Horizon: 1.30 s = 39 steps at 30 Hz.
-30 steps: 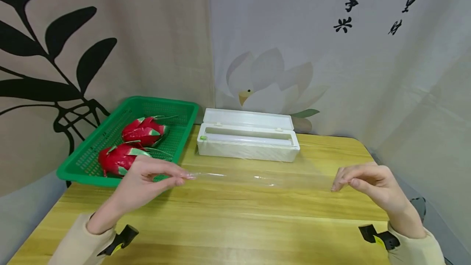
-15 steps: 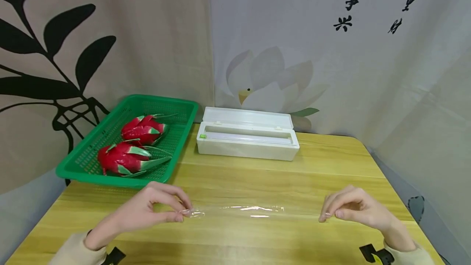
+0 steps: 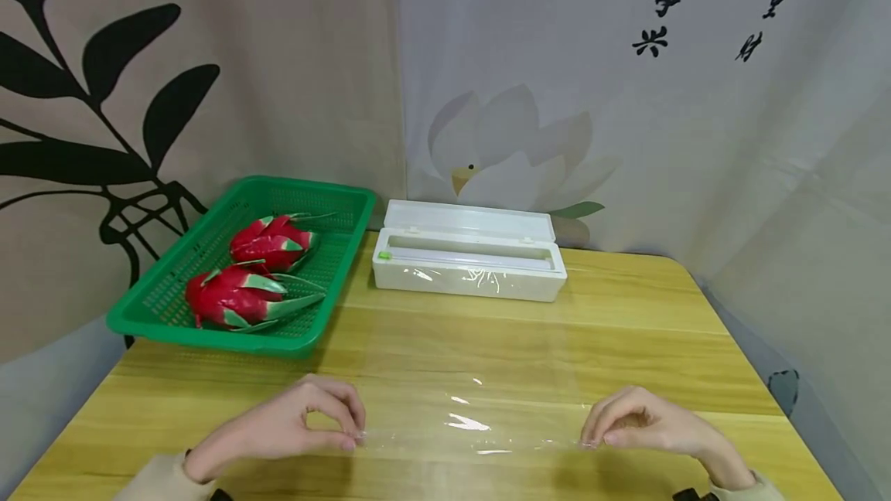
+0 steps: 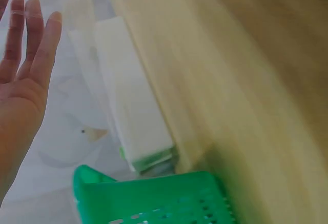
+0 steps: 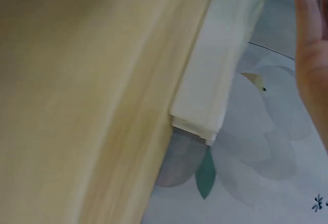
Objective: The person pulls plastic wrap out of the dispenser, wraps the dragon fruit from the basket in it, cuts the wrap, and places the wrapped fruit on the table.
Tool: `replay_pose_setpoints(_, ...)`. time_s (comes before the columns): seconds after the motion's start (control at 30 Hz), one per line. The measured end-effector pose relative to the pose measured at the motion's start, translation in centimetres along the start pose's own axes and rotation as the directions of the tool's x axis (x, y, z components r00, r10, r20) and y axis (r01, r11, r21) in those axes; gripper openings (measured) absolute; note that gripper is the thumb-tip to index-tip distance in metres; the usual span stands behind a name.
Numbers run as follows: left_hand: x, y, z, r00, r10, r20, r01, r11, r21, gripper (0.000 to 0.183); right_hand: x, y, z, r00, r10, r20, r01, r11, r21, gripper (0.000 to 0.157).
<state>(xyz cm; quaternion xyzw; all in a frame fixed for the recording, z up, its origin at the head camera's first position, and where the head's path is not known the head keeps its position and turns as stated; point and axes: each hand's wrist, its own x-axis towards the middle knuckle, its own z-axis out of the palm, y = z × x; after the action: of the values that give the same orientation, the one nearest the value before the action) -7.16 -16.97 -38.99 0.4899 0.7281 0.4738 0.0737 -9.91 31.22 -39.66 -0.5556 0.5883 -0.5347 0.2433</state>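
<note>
A clear sheet of plastic wrap [image 3: 468, 424] stretches over the front of the table, shown by its bright glints. My left hand [image 3: 292, 420] pinches its near left corner between thumb and fingertips, and my right hand [image 3: 647, 427] pinches the near right corner the same way. Back toward the white wrap box [image 3: 469, 283], the film reaches over the wood, with glints across the box's front. The box's lid stands raised, and a pale roll lies inside. In the left wrist view, fingers of my left hand [image 4: 28, 65] show; the right wrist view catches only part of my right hand [image 5: 312, 65].
At the back left stands a green plastic basket [image 3: 292, 345] holding two red dragon fruits [image 3: 240, 298] with green-tipped scales. A printed cloth [image 3: 696, 161] hangs behind the wooden table [image 3: 626, 315]. The table's right edge slants past my right hand.
Both hands have come down and toward the near edge, drawing the film with them. They are also slightly closer together. The film spreads wider, while box and basket stay put.
</note>
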Motion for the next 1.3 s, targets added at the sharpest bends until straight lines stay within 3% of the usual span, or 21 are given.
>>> replay_pose_setpoints(0.1, -0.5, -0.8, 0.6, 1.000, -0.002, 0.024, 0.001, 0.999, 0.036, 0.010, -0.3, 0.6, 0.4, 0.997, 0.075, 0.003, -0.075, 0.997, 0.013, 0.043)
replay_pose_setpoints(0.23, -1.0, -1.6, 1.1, 0.997, -0.056, 0.047, 0.055, 0.998, 0.017, 0.007, -0.5, 1.1, 1.0, 0.987, 0.161, 0.004, -0.161, 0.987, 0.001, 0.036)
replay_pose_setpoints(0.5, -1.5, -2.6, 1.7, 0.983, -0.172, 0.067, 0.174, 0.985, -0.012, 0.011, -0.7, 2.3, 1.6, 0.969, 0.249, 0.006, -0.249, 0.968, -0.033, 0.031)
replay_pose_setpoints(0.67, -1.7, -3.1, 2.2, 0.975, -0.205, 0.089, 0.209, 0.977, -0.038, 0.014, -0.9, 2.9, 1.8, 0.955, 0.296, -0.001, -0.295, 0.952, -0.076, 0.028)
replay_pose_setpoints(0.83, -1.9, -3.7, 2.4, 0.974, -0.203, 0.096, 0.208, 0.977, -0.046, 0.017, -0.8, 3.3, 2.1, 0.948, 0.319, 0.015, -0.316, 0.943, -0.101, 0.025)
replay_pose_setpoints(1.3, -1.8, -4.1, 3.0, 0.978, -0.148, 0.144, 0.133, 0.985, 0.108, 0.011, -0.7, 3.4, 2.3, 0.933, 0.354, 0.059, -0.337, 0.921, -0.193, 0.024)
